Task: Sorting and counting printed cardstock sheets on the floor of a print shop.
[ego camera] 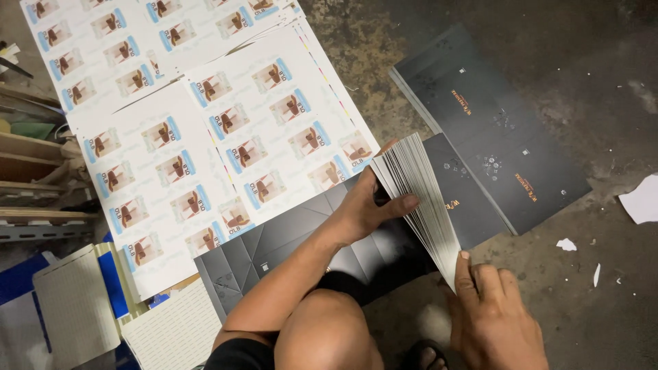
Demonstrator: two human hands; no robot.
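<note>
While the person squats over the concrete floor [603, 301], a thick stack of dark printed sheets [418, 195] stands fanned on edge at centre frame, its lower edge over another dark sheet [473, 199]. Left hand [367, 205] clamps the stack's upper end, thumb laid across the sheet edges, fingers hidden behind. Right hand [490, 312], lower right of frame, rests fingertips against the stack's lower corner, fingers nearly together, not closed round anything. Judged step: riffling or counting through the sheets. A next move would seem to call for the thumb easing off so single sheets fall free while the other end stays pinched. White printed label sheets [205, 116] cover upper left; more dark sheets [493, 116] lie upper right
</note>
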